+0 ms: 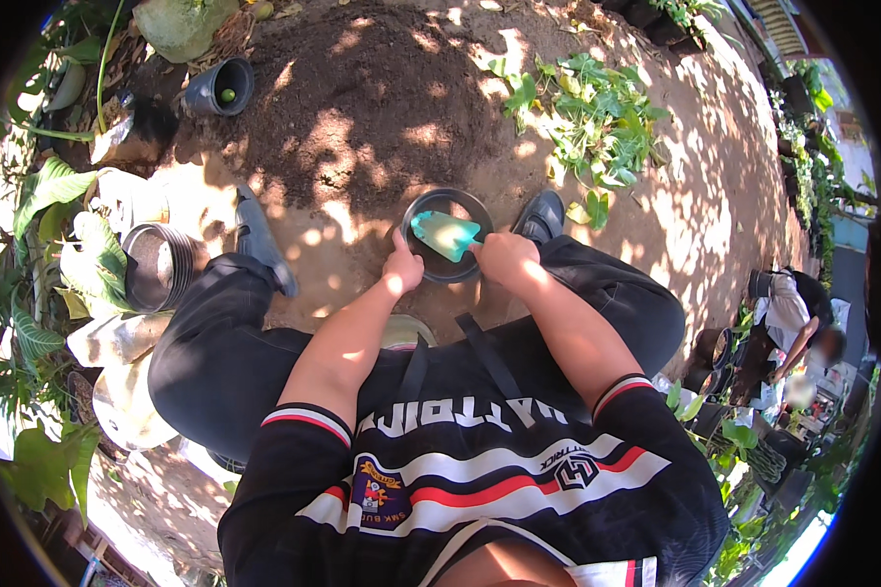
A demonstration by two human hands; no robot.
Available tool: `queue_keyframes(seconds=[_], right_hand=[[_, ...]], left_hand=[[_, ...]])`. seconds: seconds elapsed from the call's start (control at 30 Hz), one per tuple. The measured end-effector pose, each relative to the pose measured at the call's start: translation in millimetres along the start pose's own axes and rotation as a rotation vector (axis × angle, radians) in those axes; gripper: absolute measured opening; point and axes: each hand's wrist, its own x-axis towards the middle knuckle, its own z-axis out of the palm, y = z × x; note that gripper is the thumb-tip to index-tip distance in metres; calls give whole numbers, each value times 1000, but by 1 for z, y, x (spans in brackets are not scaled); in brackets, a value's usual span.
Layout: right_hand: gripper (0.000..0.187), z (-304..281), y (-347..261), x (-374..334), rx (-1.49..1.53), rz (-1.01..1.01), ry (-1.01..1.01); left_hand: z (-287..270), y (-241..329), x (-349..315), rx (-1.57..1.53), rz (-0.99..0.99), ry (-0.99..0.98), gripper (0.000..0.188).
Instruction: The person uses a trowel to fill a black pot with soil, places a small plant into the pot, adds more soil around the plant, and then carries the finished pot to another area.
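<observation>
A round dark plant pot stands on the ground between my feet. My left hand is closed on its near left rim, thumb pointing up along the edge. In my right hand, at the pot's right side, is a turquoise hand trowel. My fingers wrap its handle, which is mostly hidden. The trowel's blade lies over the pot's opening, pointing left, and hides much of the inside. What the blade carries, if anything, is too washed out by sunlight to tell.
Beyond the pot spreads a heap of dark loose soil. Leafy green plants lie at the far right. A tipped grey pot holds a small green fruit. Nested pots sit left of my leg. Another person is bent over at the right.
</observation>
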Motion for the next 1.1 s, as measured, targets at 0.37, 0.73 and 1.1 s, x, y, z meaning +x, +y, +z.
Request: queue_keyframes(seconds=[0.37, 0.73, 1.1], right_hand=[[52, 13, 6, 12, 21, 37, -86], [51, -16, 18, 17, 47, -44, -86], [52, -37, 19, 14, 81, 16, -59]], left_hand=[[-6, 14, 5, 75, -84, -158, 67], [-21, 54, -19, 209, -251, -211, 90], [-18, 34, -13, 203, -101, -226, 88]])
